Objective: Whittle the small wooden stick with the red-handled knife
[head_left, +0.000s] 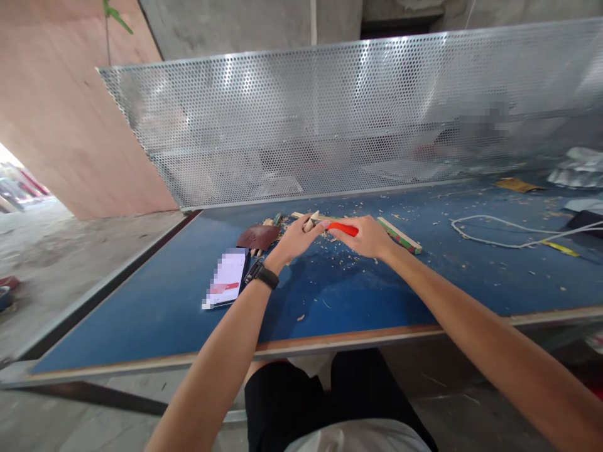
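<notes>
My left hand (296, 240) is closed around a small pale wooden piece (311, 221), whose pointed end sticks up past the fingers. In my right hand (370, 237) is a red-handled knife (343, 229), its handle angled toward the left hand; I cannot make out the blade. The two hands nearly meet above the blue tabletop (325, 307), among scattered wood shavings (346, 257). Beside the left hand lie a dark red sheet of sandpaper (258, 236) and several small wooden sticks (257, 253), partly covered. A wooden strip with a green and red side (400, 236) rests beyond the right wrist.
A lit phone (227, 276) lies left of my watch-wearing wrist. Along the table's back edge stands a perforated metal panel (330, 125). To the right are a white cable (509, 242), a yellow strip (560, 248) and a brown piece (518, 184).
</notes>
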The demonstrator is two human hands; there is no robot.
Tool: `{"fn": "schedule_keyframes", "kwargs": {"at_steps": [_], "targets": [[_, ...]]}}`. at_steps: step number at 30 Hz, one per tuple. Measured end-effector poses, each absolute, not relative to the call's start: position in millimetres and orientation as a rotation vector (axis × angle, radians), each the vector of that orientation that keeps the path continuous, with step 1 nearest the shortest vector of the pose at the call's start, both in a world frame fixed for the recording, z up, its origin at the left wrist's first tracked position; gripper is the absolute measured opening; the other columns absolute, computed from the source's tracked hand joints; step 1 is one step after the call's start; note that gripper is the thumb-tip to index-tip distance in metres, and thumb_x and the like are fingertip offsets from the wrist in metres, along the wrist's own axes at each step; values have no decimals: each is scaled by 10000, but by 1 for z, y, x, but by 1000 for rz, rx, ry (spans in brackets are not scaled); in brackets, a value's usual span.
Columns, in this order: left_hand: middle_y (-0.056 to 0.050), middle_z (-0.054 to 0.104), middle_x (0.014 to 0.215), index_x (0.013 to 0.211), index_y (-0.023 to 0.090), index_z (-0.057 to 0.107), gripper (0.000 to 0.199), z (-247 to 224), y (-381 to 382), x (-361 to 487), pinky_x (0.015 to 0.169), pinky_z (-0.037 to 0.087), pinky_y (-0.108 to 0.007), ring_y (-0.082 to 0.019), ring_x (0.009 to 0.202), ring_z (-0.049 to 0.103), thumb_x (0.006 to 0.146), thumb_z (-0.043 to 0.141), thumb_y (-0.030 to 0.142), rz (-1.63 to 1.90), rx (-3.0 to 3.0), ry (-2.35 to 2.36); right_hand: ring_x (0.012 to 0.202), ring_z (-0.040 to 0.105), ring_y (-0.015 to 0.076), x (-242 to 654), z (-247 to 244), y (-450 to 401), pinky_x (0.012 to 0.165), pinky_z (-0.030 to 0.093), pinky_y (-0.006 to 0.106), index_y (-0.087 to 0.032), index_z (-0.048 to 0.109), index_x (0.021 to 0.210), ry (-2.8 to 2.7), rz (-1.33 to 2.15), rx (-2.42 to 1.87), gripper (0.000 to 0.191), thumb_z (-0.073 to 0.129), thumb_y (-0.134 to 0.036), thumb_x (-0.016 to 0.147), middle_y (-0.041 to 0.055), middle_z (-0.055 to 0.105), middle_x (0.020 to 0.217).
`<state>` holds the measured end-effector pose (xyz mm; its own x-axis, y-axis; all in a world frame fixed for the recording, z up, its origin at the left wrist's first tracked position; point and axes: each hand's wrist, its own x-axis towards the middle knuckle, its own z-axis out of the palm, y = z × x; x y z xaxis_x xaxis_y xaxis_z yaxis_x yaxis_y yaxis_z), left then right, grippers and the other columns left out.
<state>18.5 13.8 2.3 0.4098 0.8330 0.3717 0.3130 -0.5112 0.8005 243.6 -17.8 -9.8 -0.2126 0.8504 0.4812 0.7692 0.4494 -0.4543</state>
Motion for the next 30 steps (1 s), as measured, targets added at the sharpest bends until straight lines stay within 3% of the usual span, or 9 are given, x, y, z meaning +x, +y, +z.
{"fn": "schedule_keyframes", "kwargs": {"at_steps": [9,15,22,30], "targets": [[16,487,719,777,202,526,423,1,18,20,641,298,-288,-130,665,406,939,727,537,1088,1978,1113,904,752,329,235,-5,-23,691,480,406,-350,825,1286,-1996,-13,-1451,481,585,-641,986,91,836,1023],[45,388,647,745,221,427,506,1,19,22,601,268,-292,-116,606,344,960,658,616,1033,1919,1136,840,749,311,230,-9,-21,652,439,374,-332,833,1251,-1952,-141,-1507,494,540,-645,1007,78,834,947],[46,395,630,790,234,448,543,2,20,17,546,273,-296,-103,535,346,931,643,721,802,1889,1108,865,758,292,240,-11,-16,675,478,365,-335,822,1293,-2043,70,-1396,512,561,-660,995,66,838,970],[53,365,627,801,235,453,570,-1,23,15,556,271,-303,-108,541,334,909,634,764,802,1908,1083,869,756,301,239,-10,-19,699,486,388,-360,821,1299,-2032,82,-1429,500,599,-667,973,70,841,991]]}}
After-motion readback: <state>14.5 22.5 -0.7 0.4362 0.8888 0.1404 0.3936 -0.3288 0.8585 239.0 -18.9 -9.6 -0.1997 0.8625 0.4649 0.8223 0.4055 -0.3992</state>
